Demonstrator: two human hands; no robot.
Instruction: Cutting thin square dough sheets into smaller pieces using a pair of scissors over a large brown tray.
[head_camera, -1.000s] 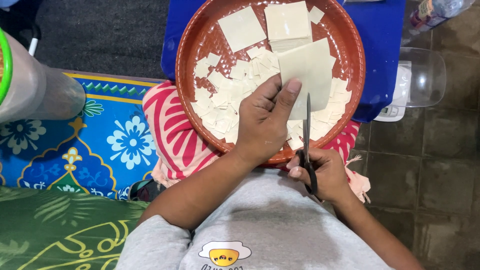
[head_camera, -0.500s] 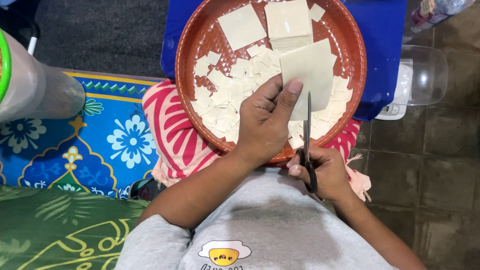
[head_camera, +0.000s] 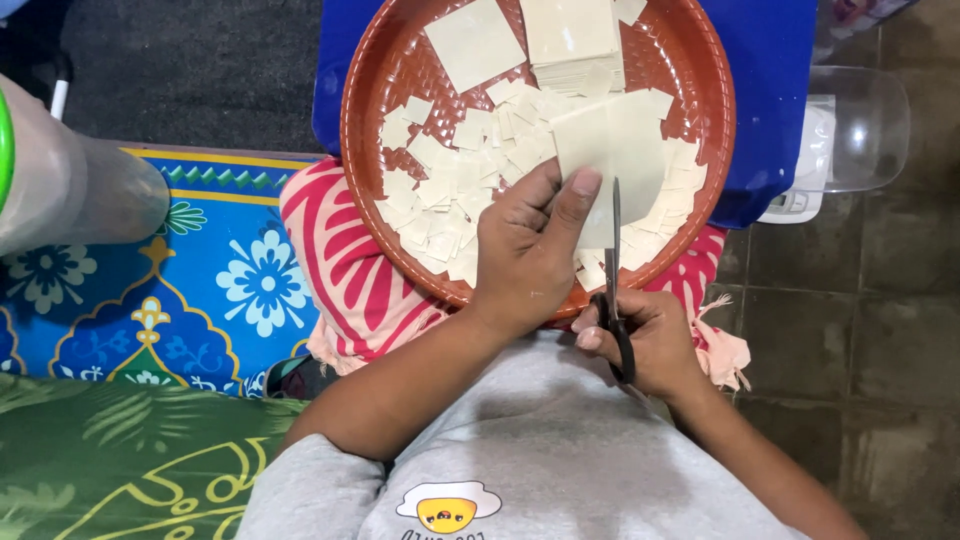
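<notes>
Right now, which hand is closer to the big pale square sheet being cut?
Left. The left hand holds the pale sheet by its lower edge. The right hand sits below the tray, gripping the scissors.

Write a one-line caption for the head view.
Left hand holds a pale sheet over a tray; right hand cuts with scissors.

The one camera sits on my head and looks almost straight down, close over my lap. My left hand (head_camera: 525, 250) lies mid-frame, my right hand (head_camera: 640, 340) just below and beside it. Beyond my fingers the round red tray (head_camera: 370, 120) fills the upper centre; my grey shirt (head_camera: 560, 450) fills the bottom edge.
</notes>
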